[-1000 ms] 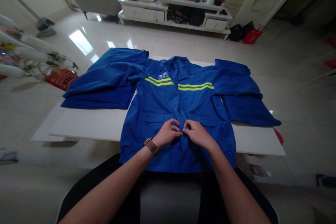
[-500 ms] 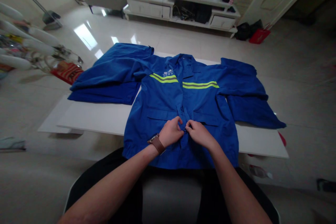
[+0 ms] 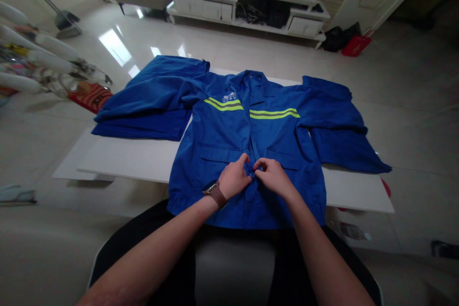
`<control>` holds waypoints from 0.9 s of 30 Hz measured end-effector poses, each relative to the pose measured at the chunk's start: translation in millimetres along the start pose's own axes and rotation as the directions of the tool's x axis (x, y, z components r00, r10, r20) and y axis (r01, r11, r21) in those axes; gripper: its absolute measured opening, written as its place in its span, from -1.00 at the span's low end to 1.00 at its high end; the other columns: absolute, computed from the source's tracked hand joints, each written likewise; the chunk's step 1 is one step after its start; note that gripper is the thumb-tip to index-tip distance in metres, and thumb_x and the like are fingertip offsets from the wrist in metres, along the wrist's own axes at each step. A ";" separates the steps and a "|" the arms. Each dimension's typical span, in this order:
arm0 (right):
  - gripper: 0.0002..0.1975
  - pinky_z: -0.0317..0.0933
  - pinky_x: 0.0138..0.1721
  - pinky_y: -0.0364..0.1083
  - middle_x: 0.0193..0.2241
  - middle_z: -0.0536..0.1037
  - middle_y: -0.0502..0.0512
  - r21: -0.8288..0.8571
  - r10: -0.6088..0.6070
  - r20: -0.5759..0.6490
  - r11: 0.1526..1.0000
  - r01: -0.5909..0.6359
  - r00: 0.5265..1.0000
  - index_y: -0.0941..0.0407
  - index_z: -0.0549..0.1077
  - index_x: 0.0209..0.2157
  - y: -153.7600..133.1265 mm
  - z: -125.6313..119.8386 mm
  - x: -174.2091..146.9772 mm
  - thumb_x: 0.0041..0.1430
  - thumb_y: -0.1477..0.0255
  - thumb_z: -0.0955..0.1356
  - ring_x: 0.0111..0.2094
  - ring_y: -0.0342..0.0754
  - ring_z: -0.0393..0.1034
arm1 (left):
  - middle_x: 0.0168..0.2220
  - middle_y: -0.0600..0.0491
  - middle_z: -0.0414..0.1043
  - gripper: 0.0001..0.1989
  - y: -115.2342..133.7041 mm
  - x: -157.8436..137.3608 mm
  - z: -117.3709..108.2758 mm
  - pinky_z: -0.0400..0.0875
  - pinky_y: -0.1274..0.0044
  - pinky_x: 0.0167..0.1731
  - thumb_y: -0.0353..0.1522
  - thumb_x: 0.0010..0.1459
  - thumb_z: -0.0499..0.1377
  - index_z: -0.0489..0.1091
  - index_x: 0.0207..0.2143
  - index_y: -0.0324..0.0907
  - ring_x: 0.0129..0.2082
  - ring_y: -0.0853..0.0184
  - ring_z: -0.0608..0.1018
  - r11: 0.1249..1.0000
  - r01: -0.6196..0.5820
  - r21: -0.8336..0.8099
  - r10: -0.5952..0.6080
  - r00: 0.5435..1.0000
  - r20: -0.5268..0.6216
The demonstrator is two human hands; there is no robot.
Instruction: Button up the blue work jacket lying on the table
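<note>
A blue work jacket (image 3: 222, 129) with yellow-and-grey reflective stripes lies face up, collar away from me. Its sleeves spread to both sides over other folded blue garments. At the lower front opening, my left hand (image 3: 233, 179), with a brown-strapped watch (image 3: 215, 194) on the wrist, pinches the front edge of the jacket. Close beside it my right hand (image 3: 272, 177) pinches the facing edge. A small round button (image 3: 252, 175) shows between the fingertips. The fingers partly hide the cloth they grip.
Under the clothes is a white table (image 3: 125, 158). Folded blue garments lie at left (image 3: 143, 126) and right (image 3: 344, 148). Beyond the tiled floor stands a white TV cabinet (image 3: 201, 8) with a red bag (image 3: 355, 45) beside it. A plastic bottle (image 3: 353, 232) is low at right.
Both hands stay at the jacket's front opening, with small finger movements. The button now shows more plainly between the fingertips. The view has shifted slightly.
</note>
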State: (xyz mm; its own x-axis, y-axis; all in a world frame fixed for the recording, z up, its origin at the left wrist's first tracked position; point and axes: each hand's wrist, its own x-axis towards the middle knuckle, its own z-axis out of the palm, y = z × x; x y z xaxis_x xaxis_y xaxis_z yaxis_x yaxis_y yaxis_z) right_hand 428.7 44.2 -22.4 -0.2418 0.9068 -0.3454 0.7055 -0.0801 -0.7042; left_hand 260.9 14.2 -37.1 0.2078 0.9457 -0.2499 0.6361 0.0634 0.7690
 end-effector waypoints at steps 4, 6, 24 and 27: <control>-0.81 -0.02 -0.47 -0.14 -0.61 0.32 -0.09 0.138 -0.018 -0.051 0.990 0.025 0.999 0.15 0.49 -0.37 4.6 0.1 2.0 -0.06 0.47 0.29 -0.54 -0.14 0.18 | -0.12 0.03 0.44 -0.67 6.8 -2.3 -2.8 0.34 0.51 -0.30 -0.42 0.11 0.21 0.28 -0.06 -0.12 -0.24 0.28 0.52 0.980 -0.147 0.136 0.152 0.988 -0.028; -0.83 -0.02 -0.47 -0.14 -0.60 0.32 -0.10 0.147 -0.022 -0.080 0.989 0.034 0.997 0.14 0.47 -0.37 6.0 0.1 2.2 -0.06 0.44 0.29 -0.54 -0.14 0.18 | -0.07 0.00 0.38 -0.79 10.0 -3.7 -5.5 0.36 0.49 -0.27 -0.38 0.20 0.17 0.32 -0.10 -0.12 -0.20 0.27 0.51 0.943 -0.221 0.248 0.230 0.973 -0.009; -0.77 0.03 -0.34 -0.12 -0.46 0.49 0.04 -0.249 0.055 -0.076 0.966 -0.072 0.996 0.05 0.56 -0.25 2.3 -9.1 -5.1 0.09 0.50 0.30 -0.39 -0.04 0.34 | -0.41 0.10 0.40 -0.74 -3.9 6.7 -2.2 0.23 0.53 -0.36 -0.60 0.19 0.06 0.32 -0.11 -0.18 -0.40 0.33 0.46 0.996 0.039 -0.074 -0.033 0.996 0.077; -0.82 0.07 -0.27 -0.11 -0.38 0.51 0.09 -0.340 0.050 -0.104 0.937 -0.083 0.993 0.08 0.54 -0.24 7.2 -11.4 -6.0 0.12 0.48 0.32 -0.30 -0.02 0.37 | -0.37 0.05 0.42 -0.73 -6.1 4.0 -4.1 0.26 0.51 -0.31 -0.59 0.19 0.04 0.33 -0.10 -0.19 -0.36 0.29 0.49 0.994 0.015 0.105 -0.031 0.988 0.154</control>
State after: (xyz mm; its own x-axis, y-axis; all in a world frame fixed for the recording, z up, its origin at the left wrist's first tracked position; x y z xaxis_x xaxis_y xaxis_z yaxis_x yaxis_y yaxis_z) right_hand 442.8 42.9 -18.3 -0.1350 0.9399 -0.3137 0.9076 -0.0097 -0.4197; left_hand 254.9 18.9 -40.4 0.2998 0.8831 -0.3610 0.7133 0.0438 0.6995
